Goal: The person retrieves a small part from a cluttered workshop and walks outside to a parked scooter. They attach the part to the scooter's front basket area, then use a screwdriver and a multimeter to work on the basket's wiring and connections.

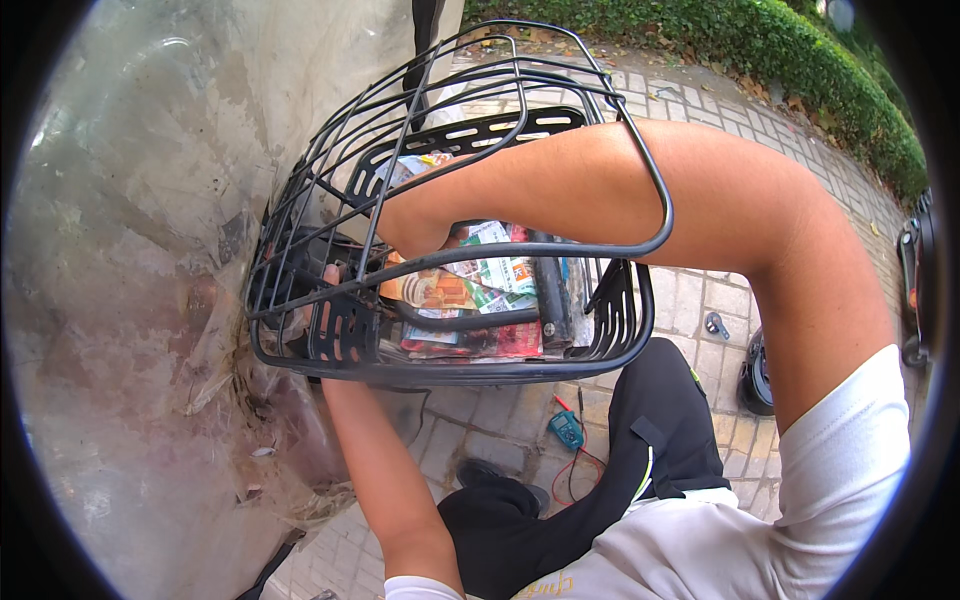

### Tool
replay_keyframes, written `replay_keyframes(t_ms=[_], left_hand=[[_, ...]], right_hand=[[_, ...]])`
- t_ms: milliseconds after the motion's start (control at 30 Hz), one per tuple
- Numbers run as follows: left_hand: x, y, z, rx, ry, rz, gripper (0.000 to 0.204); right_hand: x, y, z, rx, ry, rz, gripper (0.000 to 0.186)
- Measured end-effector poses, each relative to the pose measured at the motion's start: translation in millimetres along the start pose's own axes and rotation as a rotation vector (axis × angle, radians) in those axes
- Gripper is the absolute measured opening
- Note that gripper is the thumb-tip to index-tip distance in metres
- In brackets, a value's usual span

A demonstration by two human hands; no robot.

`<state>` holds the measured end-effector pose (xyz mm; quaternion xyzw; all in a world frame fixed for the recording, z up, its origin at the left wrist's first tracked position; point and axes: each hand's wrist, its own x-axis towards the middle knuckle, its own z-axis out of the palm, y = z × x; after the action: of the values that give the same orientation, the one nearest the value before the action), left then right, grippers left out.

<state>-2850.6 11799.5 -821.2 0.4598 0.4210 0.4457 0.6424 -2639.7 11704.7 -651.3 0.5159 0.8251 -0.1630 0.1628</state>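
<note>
A black wire basket [450, 375] with slotted walls is in front of me. My right arm reaches into it from the right, through the raised bars. My right hand [412, 228] is bent at the wrist near the basket's left end; its fingers are hidden behind bars and shade. From below, my left forearm [372, 450] runs up behind the basket's near-left wall, which hides most of that hand. Colourful printed leaflets [505, 270] lie in the basket, with what looks like a black U-lock [550, 290] on top. Whether either hand grips anything cannot be seen.
A dirty, creased clear plastic sheet [130, 250] fills the left side, against the basket. On the brick paving [685, 310] lie a teal multimeter [565, 430] with red and black leads and a small grey object [716, 324]. A hedge [760, 50] runs along the far right.
</note>
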Motion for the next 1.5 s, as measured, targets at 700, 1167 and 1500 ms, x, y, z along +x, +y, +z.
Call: replay_keyframes(t_ms=[700,1167,1500], left_hand=[[-9.8,7.7,12.0,-0.064,0.098,0.068,0.028],[-22.5,13.8,19.2,-0.158,0.065,0.071,0.027],[-18.2,11.4,15.9,-0.076,0.034,0.086,0.028]], right_hand=[[7.9,5.7,8.2,0.044,0.079,0.026,0.024],[18.1,9.6,14.2,0.047,0.086,0.027,0.023],[27.4,15.4,18.0,0.081,0.181,0.099,0.026]])
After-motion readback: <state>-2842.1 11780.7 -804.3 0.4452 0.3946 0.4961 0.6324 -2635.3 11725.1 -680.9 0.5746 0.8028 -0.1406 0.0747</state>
